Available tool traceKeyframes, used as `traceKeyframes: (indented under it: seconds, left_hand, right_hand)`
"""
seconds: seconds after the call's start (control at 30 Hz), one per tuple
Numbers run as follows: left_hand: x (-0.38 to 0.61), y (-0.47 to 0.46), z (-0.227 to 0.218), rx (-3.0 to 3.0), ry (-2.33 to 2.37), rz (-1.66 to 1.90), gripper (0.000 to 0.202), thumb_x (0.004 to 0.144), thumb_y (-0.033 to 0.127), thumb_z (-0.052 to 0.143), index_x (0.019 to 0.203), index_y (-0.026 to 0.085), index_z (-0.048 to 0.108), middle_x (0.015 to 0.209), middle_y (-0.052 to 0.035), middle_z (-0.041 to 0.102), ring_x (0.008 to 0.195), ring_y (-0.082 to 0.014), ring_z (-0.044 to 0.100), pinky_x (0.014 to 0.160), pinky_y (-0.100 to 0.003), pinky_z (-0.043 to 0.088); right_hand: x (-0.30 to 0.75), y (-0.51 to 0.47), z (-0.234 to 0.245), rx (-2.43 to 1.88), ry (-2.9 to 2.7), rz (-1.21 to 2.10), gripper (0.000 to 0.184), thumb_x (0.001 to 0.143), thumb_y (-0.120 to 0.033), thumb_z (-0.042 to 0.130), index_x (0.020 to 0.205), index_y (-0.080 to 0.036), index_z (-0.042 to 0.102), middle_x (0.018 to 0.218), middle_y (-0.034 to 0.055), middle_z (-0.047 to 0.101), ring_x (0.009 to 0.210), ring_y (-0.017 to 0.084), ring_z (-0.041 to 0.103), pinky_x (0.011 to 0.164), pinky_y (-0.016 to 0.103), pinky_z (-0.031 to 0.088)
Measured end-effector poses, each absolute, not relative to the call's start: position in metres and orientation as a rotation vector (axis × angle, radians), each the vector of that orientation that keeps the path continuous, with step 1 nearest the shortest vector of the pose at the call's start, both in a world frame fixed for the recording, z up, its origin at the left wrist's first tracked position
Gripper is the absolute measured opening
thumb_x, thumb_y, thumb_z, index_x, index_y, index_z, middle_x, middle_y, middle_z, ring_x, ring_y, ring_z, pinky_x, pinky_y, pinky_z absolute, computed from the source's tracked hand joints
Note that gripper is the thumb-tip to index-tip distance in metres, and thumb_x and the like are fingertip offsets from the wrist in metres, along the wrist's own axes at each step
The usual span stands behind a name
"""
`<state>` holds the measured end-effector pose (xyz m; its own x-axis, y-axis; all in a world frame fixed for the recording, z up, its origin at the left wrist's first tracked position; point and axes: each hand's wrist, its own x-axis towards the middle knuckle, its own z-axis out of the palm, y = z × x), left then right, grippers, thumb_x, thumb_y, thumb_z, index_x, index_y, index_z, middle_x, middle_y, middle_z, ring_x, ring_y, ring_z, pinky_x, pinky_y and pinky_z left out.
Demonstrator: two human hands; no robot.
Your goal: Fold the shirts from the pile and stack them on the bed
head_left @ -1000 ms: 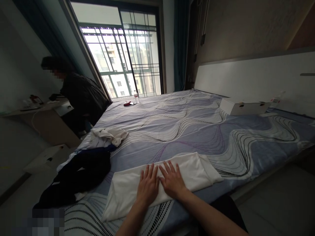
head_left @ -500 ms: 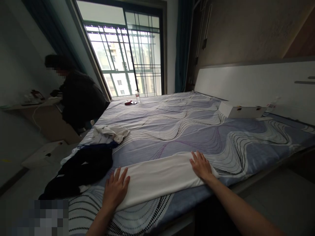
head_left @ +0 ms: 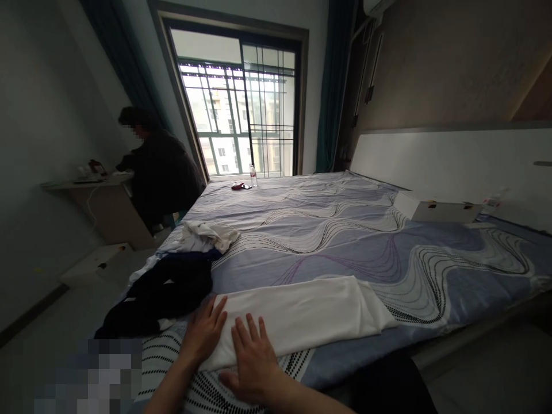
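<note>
A white cloth (head_left: 310,313), folded into a long flat strip, lies across the near part of the bed; it looks like a garment, though its kind does not show. My left hand (head_left: 204,330) rests at the strip's left end, fingers stretched out and a little apart. Just beside it, my right hand (head_left: 254,356) lies palm down on the cloth's near edge with its fingers spread. Neither hand grips anything. The strip's right end bears a few creases and a slanting edge.
Dark clothes (head_left: 172,293) and a pale crumpled garment (head_left: 211,233) lie on the bed (head_left: 293,224) at left. A white box (head_left: 440,208) stands by the headboard. Near the window are a plastic bottle (head_left: 253,175) and a red item (head_left: 237,186). Another person (head_left: 164,172) is at a desk (head_left: 95,184).
My right hand has moved left along the white cloth, from its right end to beside my left hand. My left hand stays at the left end. The view has shifted slightly.
</note>
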<state>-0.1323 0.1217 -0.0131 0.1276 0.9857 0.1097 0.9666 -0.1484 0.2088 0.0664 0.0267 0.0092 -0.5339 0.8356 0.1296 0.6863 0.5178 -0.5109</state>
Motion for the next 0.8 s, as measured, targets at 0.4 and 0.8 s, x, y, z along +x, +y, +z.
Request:
traceKeyframes:
  seconds: [0.4, 0.8]
  left_hand:
    - [-0.184, 0.131, -0.029, 1.889, 1.869, 0.962, 0.055, 0.092, 0.041, 0.035, 0.134, 0.02, 0.062, 0.14, -0.0041, 0.063, 0.129, -0.0206, 0.057, 0.115, -0.035, 0.039]
    - [-0.184, 0.134, -0.021, 1.886, 1.952, 0.873, 0.056, 0.086, 0.05, 0.041, 0.127, 0.023, 0.068, 0.131, -0.0054, 0.069, 0.121, -0.0269, 0.063, 0.108, -0.04, 0.048]
  right_hand:
    - [0.01, 0.048, 0.001, -1.377, -2.305, 0.53, 0.081, 0.085, -0.031, 0.06, 0.153, 0.002, 0.03, 0.161, 0.0234, 0.027, 0.151, 0.036, 0.018, 0.124, 0.053, 0.014]
    - [0.11, 0.073, 0.031, -1.166, -0.909, 0.813, 0.038, 0.089, -0.049, 0.054, 0.091, -0.015, 0.072, 0.081, 0.0037, 0.074, 0.08, 0.021, 0.067, 0.075, 0.029, 0.053]
